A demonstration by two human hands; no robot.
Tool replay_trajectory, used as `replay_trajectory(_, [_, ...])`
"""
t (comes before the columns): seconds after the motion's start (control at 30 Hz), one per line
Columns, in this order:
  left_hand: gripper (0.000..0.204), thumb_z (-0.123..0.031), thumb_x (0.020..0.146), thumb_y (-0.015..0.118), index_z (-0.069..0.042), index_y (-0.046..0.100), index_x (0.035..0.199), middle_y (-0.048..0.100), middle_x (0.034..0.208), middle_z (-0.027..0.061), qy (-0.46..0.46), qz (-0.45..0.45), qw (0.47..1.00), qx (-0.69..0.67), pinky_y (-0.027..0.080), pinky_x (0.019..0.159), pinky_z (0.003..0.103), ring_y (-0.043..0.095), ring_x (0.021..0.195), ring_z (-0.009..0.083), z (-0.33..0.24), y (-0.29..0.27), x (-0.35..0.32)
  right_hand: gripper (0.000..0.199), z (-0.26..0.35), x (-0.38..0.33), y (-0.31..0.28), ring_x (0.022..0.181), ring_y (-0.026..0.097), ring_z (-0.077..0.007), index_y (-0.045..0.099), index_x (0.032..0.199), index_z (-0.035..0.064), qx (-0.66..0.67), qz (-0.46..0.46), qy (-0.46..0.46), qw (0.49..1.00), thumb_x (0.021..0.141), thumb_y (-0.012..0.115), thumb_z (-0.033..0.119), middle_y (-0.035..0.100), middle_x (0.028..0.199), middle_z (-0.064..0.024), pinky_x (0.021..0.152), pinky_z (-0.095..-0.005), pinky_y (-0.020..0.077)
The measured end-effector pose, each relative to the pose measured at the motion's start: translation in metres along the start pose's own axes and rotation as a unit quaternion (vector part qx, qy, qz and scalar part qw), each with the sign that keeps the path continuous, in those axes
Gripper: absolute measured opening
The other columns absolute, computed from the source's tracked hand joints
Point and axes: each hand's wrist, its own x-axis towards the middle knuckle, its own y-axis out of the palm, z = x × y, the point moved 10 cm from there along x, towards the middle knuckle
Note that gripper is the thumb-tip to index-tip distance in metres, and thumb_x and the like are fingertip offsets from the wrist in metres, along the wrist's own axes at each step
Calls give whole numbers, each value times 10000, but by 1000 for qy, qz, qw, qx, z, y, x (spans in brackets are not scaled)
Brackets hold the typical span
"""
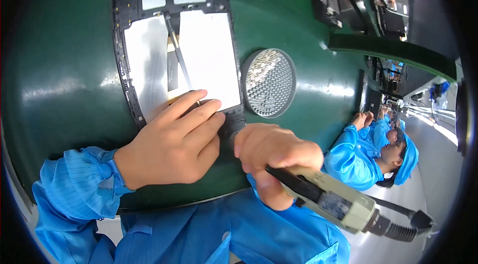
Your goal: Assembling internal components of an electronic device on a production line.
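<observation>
**A:** Your green tabletop (64, 89) fills the frame, with the opened tablet chassis (149, 55) at upper centre. How far are you?

**B:** Looks midway: the back's off and you're at its lower right corner.

**A:** Your left hand (172, 147) presses flat on it, gripping nothing. Your right hand (276, 157) is clenched on the electric screwdriver (333, 201). The round screw tray (269, 83) sits just right; there's open room on the left.

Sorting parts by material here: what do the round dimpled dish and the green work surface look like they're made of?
The round dimpled dish looks like bright metal or metallised plastic: silvery, with many small glinting pits. The green work surface looks like a smooth rubbery or vinyl mat with a soft sheen, showing broad blurred light reflections.
</observation>
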Motion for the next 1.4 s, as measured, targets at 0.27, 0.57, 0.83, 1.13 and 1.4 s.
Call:
replay_trajectory(0.27, [177,-100,700,632,-9,654,850,600,1016,132,-14,84,996,-7,417,960,480,556,1036,307,-4,12,3,291,-14,-30,-24,785,633,-166,537,1026,3,-11,-108,125,986,756,616,-72,640,900,-125,692,-281,511])
replay_trajectory(0.57, [244,-11,638,720,-12,633,866,579,1031,145,14,86,996,-22,442,929,498,566,1022,336,-9,4,9,318,30,-25,-117,662,564,-187,468,1054,-27,-9,-203,-54,978,750,501,-113,569,776,-131,615,-334,500])
replay_trajectory(0.83, [210,-24,638,737,-9,610,804,568,1053,150,19,91,993,-72,455,900,468,555,1031,347,-7,10,16,309,23,-42,-161,553,514,-186,518,1041,-14,-15,-290,-56,955,734,551,2,538,677,-102,623,-380,471])
replay_trajectory(1.13, [242,-57,649,731,11,618,853,566,1082,184,-6,160,987,8,451,919,506,539,1094,379,-15,10,15,331,17,-48,-157,529,466,-170,504,1060,-25,-33,-288,-41,956,730,486,-12,500,645,-87,590,-383,447])
replay_trajectory(1.4, [382,-77,610,736,17,624,963,578,1080,166,-32,151,985,74,416,968,495,527,1127,353,-28,2,-11,330,18,-52,-176,585,468,-192,524,1085,-19,-64,-318,-28,945,765,535,60,508,674,-93,636,-395,416])
